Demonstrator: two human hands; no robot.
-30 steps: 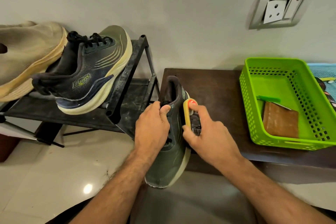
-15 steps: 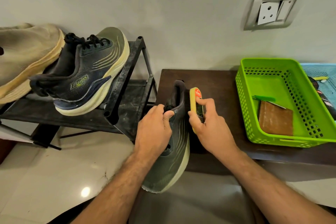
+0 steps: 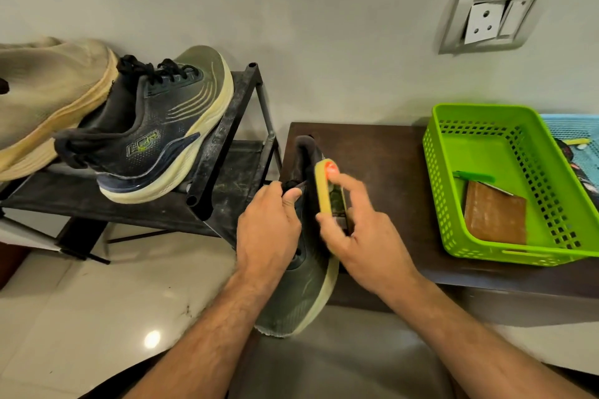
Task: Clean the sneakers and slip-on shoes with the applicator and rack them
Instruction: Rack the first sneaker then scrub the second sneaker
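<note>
Fingers [image 3: 348,191] curled round applicator [image 3: 327,186], against sneaker [image 3: 291,298]

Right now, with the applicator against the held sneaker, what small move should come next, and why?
Probably another stroke of the applicator along the sneaker: the right hand holds it against the side, the left hand grips the collar, and the shoe is not yet racked.

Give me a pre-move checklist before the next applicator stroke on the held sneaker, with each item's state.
1. Left hand grips the held sneaker at its collar: ok.
2. Right hand holds the applicator: ok.
3. Applicator against the sneaker's side: cannot tell, blurred.
4. Sneaker's toe points toward the person: ok.
5. Rack has room beside the racked sneaker: ok.
6. Polish left in applicator: cannot tell.
</note>
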